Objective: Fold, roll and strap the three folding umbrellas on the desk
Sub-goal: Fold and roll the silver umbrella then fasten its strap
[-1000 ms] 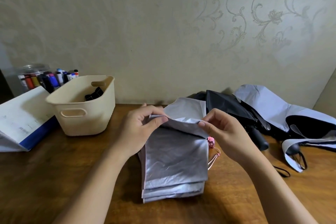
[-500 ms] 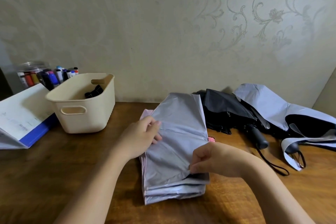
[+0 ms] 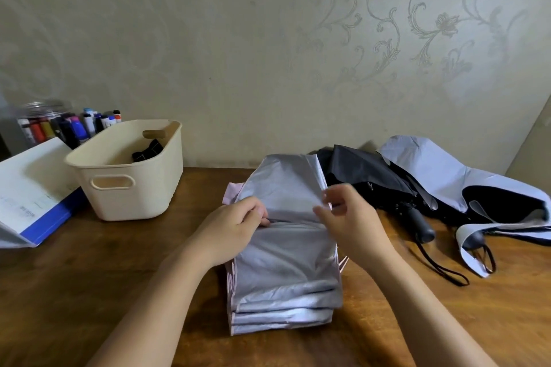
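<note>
A silver-lined pink umbrella (image 3: pixel 283 265) lies in the middle of the wooden desk (image 3: pixel 89 292), its panels stacked in flat pleats. My left hand (image 3: pixel 235 226) pinches a panel's left edge at mid-length. My right hand (image 3: pixel 348 217), blurred, grips the same panel's right edge. A black umbrella (image 3: pixel 366 176) with a dark handle and wrist cord lies loose behind and to the right. Farther right sprawls a pale lilac umbrella (image 3: pixel 447 176) with a black lining, unfolded.
A cream plastic basket (image 3: pixel 131 188) holding a small black item stands at the back left. Left of it lie a white and blue box (image 3: pixel 32 197) and a clear jar of markers (image 3: pixel 56 125). The wall runs close behind the desk.
My right hand has moved from the lower right edge of the pleats up to the panel's right edge at mid-length. My left hand shifted slightly down the left edge.
</note>
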